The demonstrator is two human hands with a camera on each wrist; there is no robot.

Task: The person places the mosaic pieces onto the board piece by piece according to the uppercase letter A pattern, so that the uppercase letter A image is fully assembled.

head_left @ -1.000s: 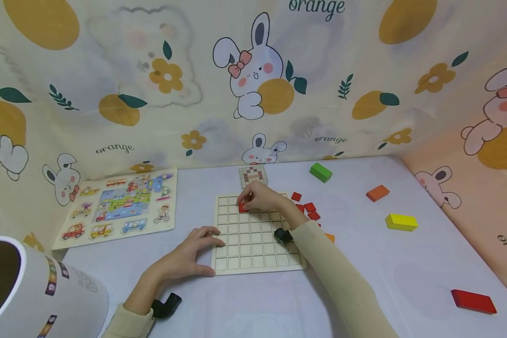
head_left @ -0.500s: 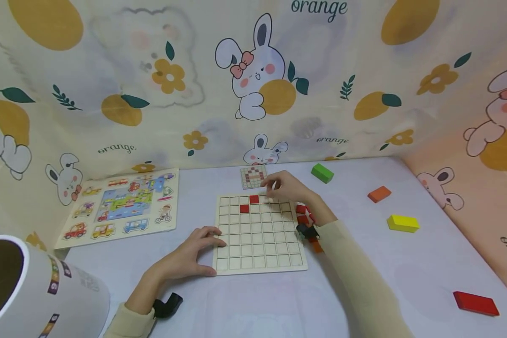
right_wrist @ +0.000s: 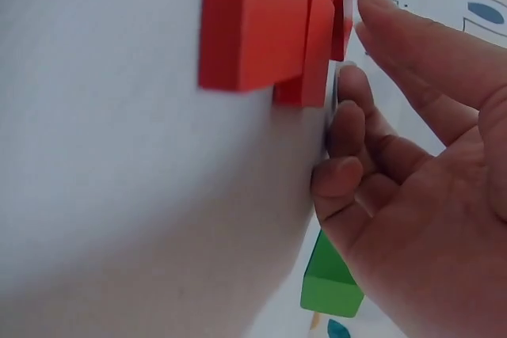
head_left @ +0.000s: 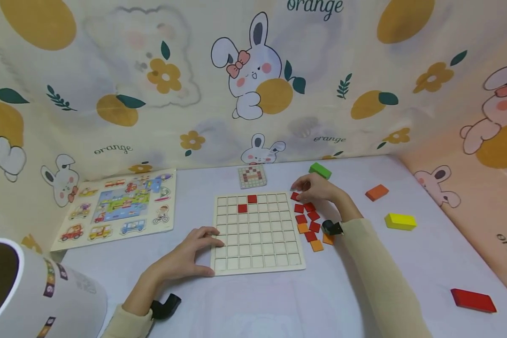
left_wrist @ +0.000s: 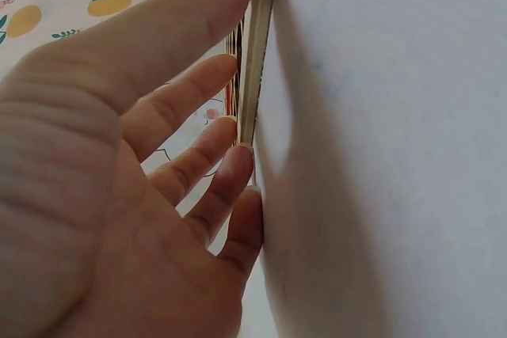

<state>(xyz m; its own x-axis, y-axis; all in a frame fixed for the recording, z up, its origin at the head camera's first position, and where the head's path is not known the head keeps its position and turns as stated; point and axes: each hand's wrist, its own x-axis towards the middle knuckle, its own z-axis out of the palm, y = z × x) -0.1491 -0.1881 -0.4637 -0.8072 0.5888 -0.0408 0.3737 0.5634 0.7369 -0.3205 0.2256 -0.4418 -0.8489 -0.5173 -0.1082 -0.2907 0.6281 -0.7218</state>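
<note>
- The farthest loose red tile (head_left: 295,196) lies on the table (head_left: 257,305), just off the far right corner of the grid board (head_left: 257,237) and directly left of the right hand (head_left: 318,188), at its fingertips.
- The tile is square, so it has no long axis to follow; the right hand is clearly nearer, the left hand (head_left: 188,256) being across the board.
- The right hand is narrow, thumb and forefinger drawn close together; with the tile partly covered, I cannot tell whether they pinch it or merely reach it.
- The left hand is spread wide, fingers resting on the board's left edge, thumb at its near left corner.
- Loose tiles beside the board: seven red, that one included, and three orange tiles (head_left: 317,245), as far as the overlap lets me count.
- Tiles on the board: two red, set corner to corner in the two farthest rows.
- Blocks: four, being one green block (head_left: 320,171), one orange block (head_left: 377,192), one yellow block (head_left: 400,221) and one red block (head_left: 473,300).
- One pattern card (head_left: 252,176) lies beyond the board; one picture puzzle (head_left: 122,202) lies to the left.
</note>
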